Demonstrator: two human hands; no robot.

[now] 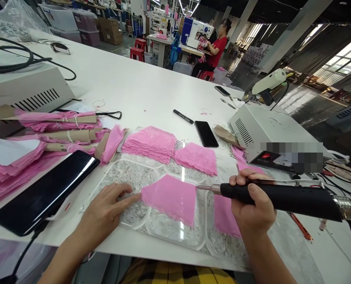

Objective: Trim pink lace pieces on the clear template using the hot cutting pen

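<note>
My right hand [254,203] grips a black-handled tool [284,197] with a slim metal tip, which looks like a handheld ultrasonic cutter. Its tip meets the right upper edge of a five-sided pink fabric piece [172,199]. That piece lies flat on a clear plastic sheet with moulded panels [175,240]. My left hand [104,207] rests palm down, index finger stretched out to the left corner of the fabric. Beneath my right hand, another pink piece [225,217] is partly covered. Behind lie a taller stack of pink lace pieces [150,142] and a lower stack [196,157].
At left are a large black phone [46,191], pink fabric bundles [71,136] and a grey vented box [30,88]. A second grey box [276,134] stands right. A black phone [206,134] and marker [183,116] lie behind the stacks. Further back, a person [218,51] sits sewing.
</note>
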